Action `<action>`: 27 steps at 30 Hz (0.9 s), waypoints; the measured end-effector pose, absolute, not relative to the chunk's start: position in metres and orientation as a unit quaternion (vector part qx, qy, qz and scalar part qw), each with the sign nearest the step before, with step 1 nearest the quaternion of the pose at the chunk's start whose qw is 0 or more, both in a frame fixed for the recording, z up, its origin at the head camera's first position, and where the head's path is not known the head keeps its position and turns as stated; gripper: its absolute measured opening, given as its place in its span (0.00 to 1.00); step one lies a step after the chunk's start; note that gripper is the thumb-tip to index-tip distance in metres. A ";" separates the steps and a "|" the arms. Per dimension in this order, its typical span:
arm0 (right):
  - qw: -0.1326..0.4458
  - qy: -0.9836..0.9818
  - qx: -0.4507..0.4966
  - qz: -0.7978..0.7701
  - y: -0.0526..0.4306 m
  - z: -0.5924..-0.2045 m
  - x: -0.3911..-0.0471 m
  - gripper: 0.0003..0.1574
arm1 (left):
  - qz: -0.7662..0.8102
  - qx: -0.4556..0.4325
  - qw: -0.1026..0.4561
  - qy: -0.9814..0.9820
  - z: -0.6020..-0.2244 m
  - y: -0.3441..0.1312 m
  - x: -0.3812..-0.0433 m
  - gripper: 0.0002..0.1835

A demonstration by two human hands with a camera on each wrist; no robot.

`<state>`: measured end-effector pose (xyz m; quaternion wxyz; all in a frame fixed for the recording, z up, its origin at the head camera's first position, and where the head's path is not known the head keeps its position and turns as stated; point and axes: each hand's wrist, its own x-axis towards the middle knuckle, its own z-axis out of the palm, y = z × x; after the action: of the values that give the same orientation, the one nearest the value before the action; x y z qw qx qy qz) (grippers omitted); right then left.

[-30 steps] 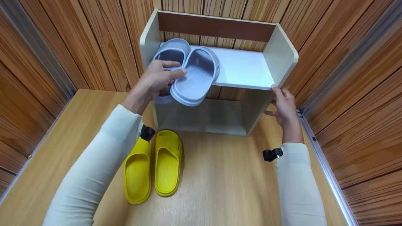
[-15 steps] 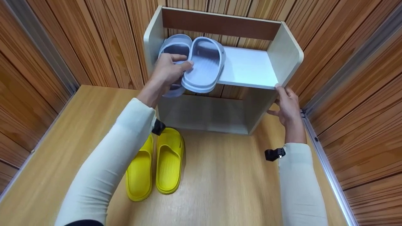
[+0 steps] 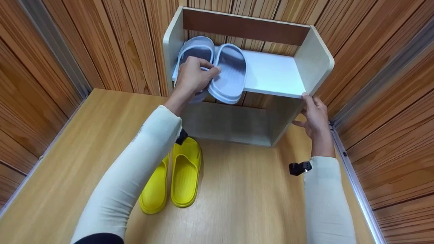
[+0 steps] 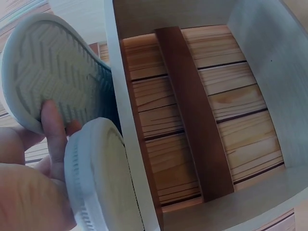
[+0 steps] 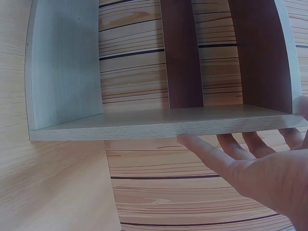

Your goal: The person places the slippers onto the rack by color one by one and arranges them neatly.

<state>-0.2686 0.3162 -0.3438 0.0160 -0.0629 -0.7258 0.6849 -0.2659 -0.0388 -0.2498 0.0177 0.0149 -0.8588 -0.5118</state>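
My left hand (image 3: 195,76) pinches a pair of light grey-blue slippers (image 3: 230,74) at their near ends, in the head view. They sit tilted at the left of the rack's white upper shelf (image 3: 274,71), overhanging its front edge. In the left wrist view a finger lies between the two slippers, and one patterned sole (image 4: 53,67) shows. My right hand (image 3: 315,117) holds the right side panel of the pale wooden shoe rack (image 3: 313,57), thumb by the shelf's front corner. Its other fingers (image 5: 207,154) reach along the panel's outer face in the right wrist view.
A pair of yellow slippers (image 3: 184,179) stands on the wooden floor (image 3: 244,189) in front of the rack, partly behind my left sleeve. The lower compartment (image 3: 230,123) lies under the shelf. Wood-panelled walls (image 3: 390,101) close in the back and both sides.
My left hand has lifted the grey-blue slippers and moved them further back over the upper shelf. The right hand keeps its place on the rack while the head view shifts slightly.
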 end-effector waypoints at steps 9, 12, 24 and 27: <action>0.017 -0.729 -0.066 0.681 0.316 -0.344 -0.267 0.42 | -0.512 0.016 0.012 -0.859 -0.250 -0.039 -0.267 0.19; 0.016 -0.728 -0.066 0.682 0.316 -0.342 -0.269 0.42 | -0.519 0.013 0.006 -0.854 -0.248 -0.040 -0.266 0.21; 0.019 -0.720 -0.060 0.691 0.316 -0.343 -0.269 0.40 | -0.511 0.017 -0.005 -0.860 -0.247 -0.044 -0.261 0.21; 0.023 -0.720 -0.051 0.692 0.316 -0.343 -0.269 0.38 | -0.510 0.012 0.002 -0.860 -0.248 -0.046 -0.260 0.20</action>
<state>-0.2689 0.3159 -0.3434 0.0228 -0.0513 -0.7200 0.6917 -0.2598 -0.0457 -0.2482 0.0021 0.0118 -0.8600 -0.5102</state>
